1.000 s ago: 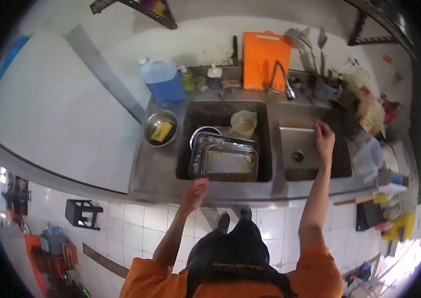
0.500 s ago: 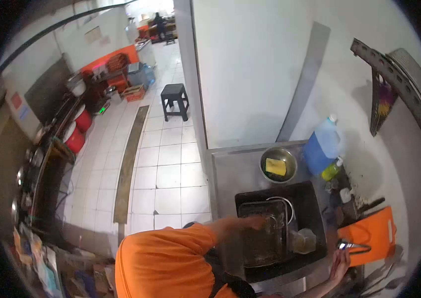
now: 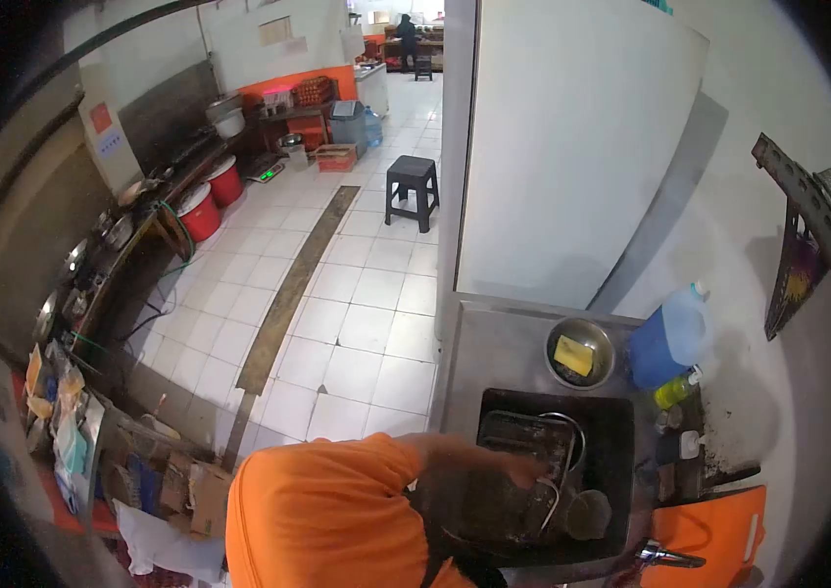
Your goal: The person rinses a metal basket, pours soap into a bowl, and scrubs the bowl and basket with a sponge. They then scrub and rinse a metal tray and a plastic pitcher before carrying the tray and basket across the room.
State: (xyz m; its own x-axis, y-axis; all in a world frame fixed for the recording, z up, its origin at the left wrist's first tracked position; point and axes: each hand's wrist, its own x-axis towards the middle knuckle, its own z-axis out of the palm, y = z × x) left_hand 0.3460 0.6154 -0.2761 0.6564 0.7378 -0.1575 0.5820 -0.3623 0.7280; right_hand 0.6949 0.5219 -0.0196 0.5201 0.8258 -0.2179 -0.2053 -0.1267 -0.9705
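Note:
My left hand [image 3: 530, 471] is over a dark rectangular tray [image 3: 499, 505] inside the black sink [image 3: 614, 421]. Motion smears its fingers, so whether they grip the tray's edge cannot be told. A curved metal handle or ring [image 3: 578, 438] shows beside the tray's far corner. To the right of the tray, a clear plastic container [image 3: 587, 514] sits in the sink. My right hand is out of view. The chrome faucet [image 3: 668, 556] at the lower right has no hand visible on it.
Behind the sink stand a metal bowl [image 3: 600, 370] with a yellow sponge [image 3: 573, 356], a blue-liquid jug [image 3: 668, 338] and a green bottle [image 3: 678, 388]. An orange cutting board [image 3: 719, 529] lies right. A black stool [image 3: 412, 191] stands on the tiled floor; a distant person [image 3: 407, 41] is at the back.
My right hand, earlier at the faucet, has left the view. My left hand has shifted over the tray toward its near right side. The camera view has turned left.

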